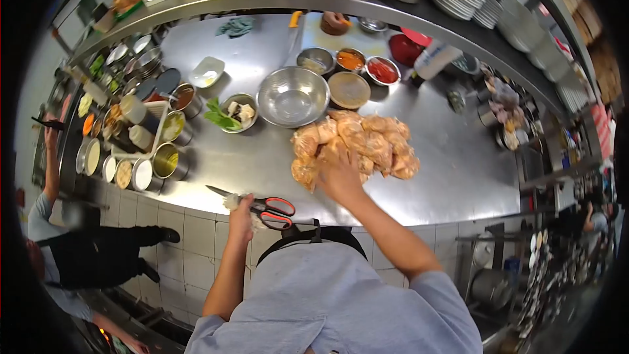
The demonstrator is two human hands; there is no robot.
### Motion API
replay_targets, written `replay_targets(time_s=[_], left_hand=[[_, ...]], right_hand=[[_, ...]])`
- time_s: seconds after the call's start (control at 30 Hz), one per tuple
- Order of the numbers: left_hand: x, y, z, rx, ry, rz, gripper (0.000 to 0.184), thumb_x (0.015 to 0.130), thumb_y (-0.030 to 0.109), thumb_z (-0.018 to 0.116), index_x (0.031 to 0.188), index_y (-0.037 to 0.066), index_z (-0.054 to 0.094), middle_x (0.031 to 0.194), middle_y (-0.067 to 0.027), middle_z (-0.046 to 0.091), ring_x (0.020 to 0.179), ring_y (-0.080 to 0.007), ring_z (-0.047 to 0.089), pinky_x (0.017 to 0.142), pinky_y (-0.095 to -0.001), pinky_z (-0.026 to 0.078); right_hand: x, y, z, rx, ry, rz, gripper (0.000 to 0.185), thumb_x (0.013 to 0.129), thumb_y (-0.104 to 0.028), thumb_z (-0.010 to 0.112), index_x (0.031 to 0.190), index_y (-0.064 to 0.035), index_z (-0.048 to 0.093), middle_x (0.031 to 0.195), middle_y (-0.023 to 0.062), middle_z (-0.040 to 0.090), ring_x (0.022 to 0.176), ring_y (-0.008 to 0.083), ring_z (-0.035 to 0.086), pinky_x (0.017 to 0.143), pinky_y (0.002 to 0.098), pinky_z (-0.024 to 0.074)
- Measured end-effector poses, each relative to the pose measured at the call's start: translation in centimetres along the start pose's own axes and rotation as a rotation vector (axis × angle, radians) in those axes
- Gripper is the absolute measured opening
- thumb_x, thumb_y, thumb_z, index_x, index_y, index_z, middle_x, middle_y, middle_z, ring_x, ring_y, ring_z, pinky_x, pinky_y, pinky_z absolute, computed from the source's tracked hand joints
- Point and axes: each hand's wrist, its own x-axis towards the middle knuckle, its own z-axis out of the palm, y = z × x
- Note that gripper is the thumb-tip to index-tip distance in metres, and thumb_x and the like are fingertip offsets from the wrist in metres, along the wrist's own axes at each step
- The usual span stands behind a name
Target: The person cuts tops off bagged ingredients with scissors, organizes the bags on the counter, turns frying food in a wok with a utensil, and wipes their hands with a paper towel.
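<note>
My left hand point(241, 218) is closed around a pair of scissors point(278, 207) with black and red handles, above the counter's near edge. The scissor blade points left, and a crumpled whitish scrap point(230, 201) shows at my fingers. Stretched over a pile of small knotted plastic bags point(377, 141) with orange-brown food inside, my right hand point(341, 174) touches the bags on the pile's left side with its fingers spread. Just behind the pile stand a large steel bowl point(293, 97) and a round lidded container point(348, 90).
Small bowls of orange pieces point(350, 59) and red strips point(382, 71) stand farther back. A bowl with green leaves point(223, 116) is left of the large bowl. Sauce pots and bottles point(141, 136) crowd the left. A shelf point(262, 5) crosses overhead; another person point(85, 249) is at left.
</note>
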Motion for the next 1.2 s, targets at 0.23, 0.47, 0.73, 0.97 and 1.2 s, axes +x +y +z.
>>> replay_targets(time_s=[0.23,0.47,0.73,0.97,1.2], left_hand=[[4.0,-0.9,-0.7,0.087,-0.071,0.027,0.025,0.083,0.018,0.069,0.099,0.004,0.058,0.091,-0.0024,0.058,0.086,-0.0152,0.054,0.078,-0.0309,0.043],[10.4,-4.4,3.0,0.132,-0.255,-0.181,0.026,0.081,0.023,0.069,0.097,0.003,0.063,0.087,-0.0035,0.061,0.081,-0.016,0.057,0.074,-0.0316,0.045],[11.5,-6.7,5.5,-0.005,-0.266,-0.201,0.023,0.084,0.025,0.063,0.094,0.004,0.061,0.083,-0.0092,0.066,0.073,-0.023,0.066,0.068,-0.038,0.055],[10.0,-6.0,5.2,-0.046,-0.156,-0.186,0.02,0.085,0.022,0.063,0.092,0.004,0.06,0.082,-0.0058,0.063,0.073,-0.0203,0.062,0.068,-0.034,0.052],[6.6,-6.4,5.5,-0.093,-0.045,-0.123,0.024,0.089,0.027,0.059,0.093,0.004,0.056,0.084,-0.009,0.064,0.075,-0.0228,0.064,0.07,-0.0352,0.053]], right_hand=[[1.8,5.5,0.6,-0.469,-0.171,0.052,0.056,0.068,-0.031,0.074,0.121,-0.0143,0.061,0.133,0.0122,0.046,0.134,0.0409,0.027,0.109,0.0622,0.0171],[3.3,10.9,-2.8,-0.074,0.138,0.421,0.057,0.076,-0.043,0.07,0.125,-0.0163,0.059,0.139,0.0116,0.046,0.132,0.038,0.035,0.108,0.0558,0.0243],[-8.9,20.5,2.7,-0.053,0.308,0.558,0.066,0.074,-0.035,0.07,0.135,-0.022,0.047,0.147,0.0141,0.033,0.135,0.0448,0.026,0.105,0.063,0.0212],[-7.7,22.0,4.6,-0.158,0.33,0.61,0.085,0.063,-0.026,0.078,0.137,-0.0152,0.041,0.146,0.0139,0.03,0.136,0.0425,0.024,0.108,0.0602,0.0175],[-6.4,33.6,2.8,-0.189,0.316,0.631,0.044,0.073,-0.026,0.07,0.114,-0.0137,0.059,0.145,0.01,0.035,0.134,0.0422,0.027,0.106,0.0639,0.018]])
